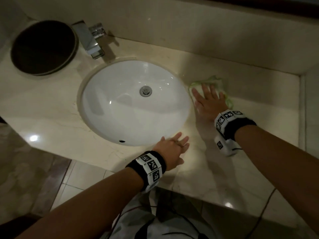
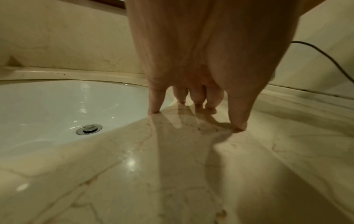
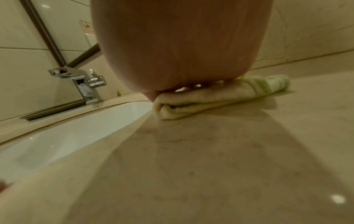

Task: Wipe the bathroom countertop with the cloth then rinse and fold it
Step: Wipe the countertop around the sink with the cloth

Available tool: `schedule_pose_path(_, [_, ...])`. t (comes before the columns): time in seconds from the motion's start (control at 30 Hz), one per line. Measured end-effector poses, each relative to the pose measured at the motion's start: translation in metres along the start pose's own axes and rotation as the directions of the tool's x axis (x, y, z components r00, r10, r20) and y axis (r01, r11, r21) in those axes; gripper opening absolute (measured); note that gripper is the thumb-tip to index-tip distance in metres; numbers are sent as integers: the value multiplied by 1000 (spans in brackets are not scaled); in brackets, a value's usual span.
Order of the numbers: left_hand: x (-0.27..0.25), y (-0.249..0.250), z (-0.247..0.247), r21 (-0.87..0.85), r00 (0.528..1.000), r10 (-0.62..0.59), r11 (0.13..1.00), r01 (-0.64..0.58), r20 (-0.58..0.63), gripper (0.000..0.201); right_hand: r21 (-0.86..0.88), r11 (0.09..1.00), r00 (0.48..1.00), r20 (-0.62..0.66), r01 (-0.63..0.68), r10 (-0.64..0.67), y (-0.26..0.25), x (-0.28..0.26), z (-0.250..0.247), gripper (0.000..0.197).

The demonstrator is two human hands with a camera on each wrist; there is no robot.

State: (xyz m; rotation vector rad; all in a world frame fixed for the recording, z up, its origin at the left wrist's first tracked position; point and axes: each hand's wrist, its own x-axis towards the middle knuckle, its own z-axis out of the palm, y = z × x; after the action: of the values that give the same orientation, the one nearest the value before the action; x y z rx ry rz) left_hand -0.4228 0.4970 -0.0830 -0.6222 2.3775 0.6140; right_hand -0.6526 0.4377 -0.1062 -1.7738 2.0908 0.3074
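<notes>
Head view: right hand (image 1: 208, 102) lies flat on the green-and-white cloth (image 1: 219, 81), on the marble bench (image 1: 250, 94) just right of the sink (image 1: 107, 128)
Right fingers: straight and spread, pressing the cloth down, not curled round it
Left hand (image 1: 170, 150): fingers (image 2: 154, 104) straight, tips touching bare bench beside the basin's front rim, holding nothing
Cloth: folded in layers, its near edge just beside the sink rim
Step in hand: wiping, by my judgement early; rinse and fold not yet done
Next move: likely a steady flat push across the surface, keeping the folds together
Edges: basin drop on the left, raised back wall behind, side wall on the right
Open room: bare marble toward the near edge and right of the cloth
Faucet (image 1: 93, 40): behind the basin, well apart from both hands; a dark round bin (image 1: 43, 47) sits at far left
</notes>
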Motion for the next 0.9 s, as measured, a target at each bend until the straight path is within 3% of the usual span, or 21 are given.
schedule_pose_path(0.23, [-4, 1, -5, -7, 1000, 2, 1000, -2, 1, 68, -45, 993, 993, 58, 109, -107, -9, -46, 7, 56])
schedule_pose_path(0.33, [-7, -1, -7, -21, 1000, 15, 1000, -15, 1, 69, -59, 986, 984, 96, 155, -149, -18, -78, 14, 72])
schedule_pose_path(0.43, [-7, -2, -9, -28, 1000, 26, 999, -26, 4, 69, -67, 987, 986, 91, 148, -142, -24, -92, 20, 73])
schedule_pose_path(0.57, [-6, -4, -10, -43, 998, 36, 998, -34, 42, 71, -52, 991, 988, 96, 123, -118, -23, -81, 18, 67])
schedule_pose_path(0.7, [-3, -4, -10, 4, 996, 49, 999, -49, 70, 74, -12, 999, 995, 86, 44, -43, -20, -36, 8, 53])
schedule_pose_path(0.9, [-2, -8, -6, 32, 994, 90, 995, -92, 60, 76, -35, 999, 997, 68, -22, 24, -19, 11, -11, 55])
